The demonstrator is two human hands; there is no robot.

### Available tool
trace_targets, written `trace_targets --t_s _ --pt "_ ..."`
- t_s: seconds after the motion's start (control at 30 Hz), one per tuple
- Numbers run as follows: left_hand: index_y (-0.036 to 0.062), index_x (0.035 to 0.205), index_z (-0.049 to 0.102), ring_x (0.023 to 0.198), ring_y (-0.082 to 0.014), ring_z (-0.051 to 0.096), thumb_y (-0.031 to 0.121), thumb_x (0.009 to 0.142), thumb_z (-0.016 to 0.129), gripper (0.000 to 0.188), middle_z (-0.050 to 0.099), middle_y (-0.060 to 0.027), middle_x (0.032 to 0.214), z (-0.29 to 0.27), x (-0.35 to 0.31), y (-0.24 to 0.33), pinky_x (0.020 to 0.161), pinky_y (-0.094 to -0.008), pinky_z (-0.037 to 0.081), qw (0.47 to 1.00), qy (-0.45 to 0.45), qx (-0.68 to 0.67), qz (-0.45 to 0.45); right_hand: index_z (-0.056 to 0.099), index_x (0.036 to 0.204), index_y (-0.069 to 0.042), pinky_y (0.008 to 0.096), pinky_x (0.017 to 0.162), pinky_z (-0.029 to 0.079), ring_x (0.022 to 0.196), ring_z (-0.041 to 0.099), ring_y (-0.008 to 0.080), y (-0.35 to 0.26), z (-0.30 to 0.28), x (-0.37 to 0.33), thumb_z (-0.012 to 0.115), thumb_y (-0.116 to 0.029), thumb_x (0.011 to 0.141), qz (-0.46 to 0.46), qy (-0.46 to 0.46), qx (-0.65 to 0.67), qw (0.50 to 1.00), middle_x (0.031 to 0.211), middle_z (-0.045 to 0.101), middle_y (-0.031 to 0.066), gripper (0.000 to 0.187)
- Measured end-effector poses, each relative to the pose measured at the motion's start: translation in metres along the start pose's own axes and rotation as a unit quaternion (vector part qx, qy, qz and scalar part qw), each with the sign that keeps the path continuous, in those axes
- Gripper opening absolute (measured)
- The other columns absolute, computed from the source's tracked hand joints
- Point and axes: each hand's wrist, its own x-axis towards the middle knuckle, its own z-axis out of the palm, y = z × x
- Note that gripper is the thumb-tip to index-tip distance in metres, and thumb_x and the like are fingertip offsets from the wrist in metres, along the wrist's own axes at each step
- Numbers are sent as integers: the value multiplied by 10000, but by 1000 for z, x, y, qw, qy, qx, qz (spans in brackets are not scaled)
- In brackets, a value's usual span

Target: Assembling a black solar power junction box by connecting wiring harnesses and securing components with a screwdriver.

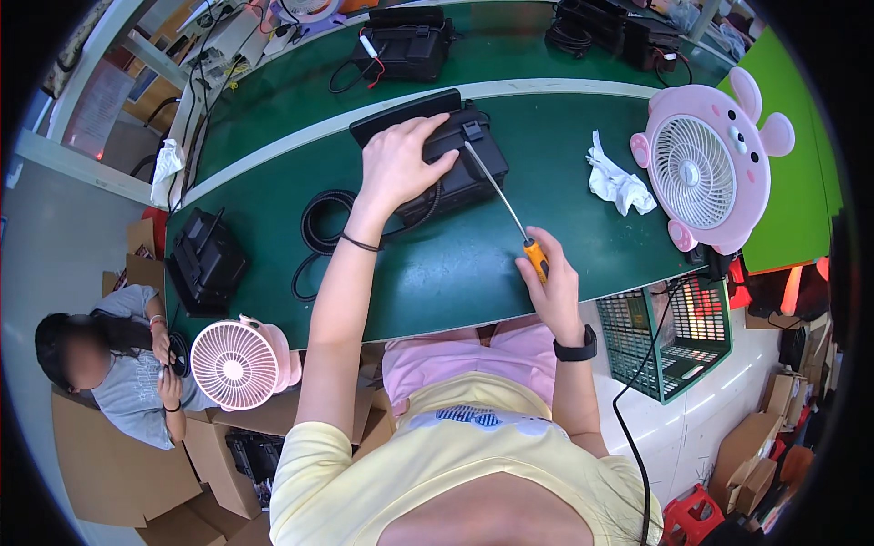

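A black device case (473, 187) with a raised flap lies on the green bench in front of me. My left hand (399, 164) rests over its top with the fingers spread, pressing on it. In my right hand (553, 278) is a screwdriver (537, 259) with an orange and black handle, gripped by the fingers. Its long thin shaft slants up to the left, and the tip meets or nearly meets a latch (472, 132) on the case; I cannot tell if they touch. A coiled black cable (320, 223) lies left of the case.
A pink animal-shaped fan (696, 168) and crumpled tissue (619, 182) are at the right. Another black case (208, 259) and a small pink fan (235, 364) stand left. More cases (405, 50) lie beyond the white divider. A co-worker (137, 355) sits left; a green crate (669, 337) stands below right.
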Motion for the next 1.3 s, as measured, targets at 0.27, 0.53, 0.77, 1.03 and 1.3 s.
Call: trace_targets --t_s 0.27,0.53,0.77,1.03,1.3 --pt "90 1121 725 1032 -307 668 295 1049 400 391 725 -115 1080 8 -13 -14 1062 -498 391 993 78 39 -74 687 1169 -130 339 637 540 750 676 254 -40 -13 0 696 -46 869 -30 -5 -109 994 936 688 99 311" --pt "88 1106 730 955 -308 665 286 1046 424 369 721 -106 1031 12 -16 -16 925 -483 466 992 90 23 -81 704 1181 -154 328 624 533 734 661 220 -46 7 -5 727 -43 838 -89 58 -171 979 956 700 66 361" --pt "94 1115 731 955 -310 664 274 1054 413 370 722 -101 1044 10 -17 -13 906 -474 460 991 98 4 -90 707 1199 -153 367 616 541 694 673 256 -54 18 -9 694 -56 879 -33 29 -131 990 939 702 100 335" --pt "116 1131 730 1029 -256 641 267 1061 407 364 715 -71 1088 9 -26 1 931 -418 404 983 124 42 -126 641 1282 -77 377 649 549 735 692 337 -64 -6 -3 629 -31 924 28 -16 1 999 930 710 179 361" --pt "119 1144 724 1033 -245 631 249 1059 420 341 710 -53 1103 10 -26 2 939 -417 398 981 133 41 -134 638 1277 -79 379 620 559 694 684 299 -73 5 -12 648 -20 890 -34 -24 -76 996 927 701 134 392"
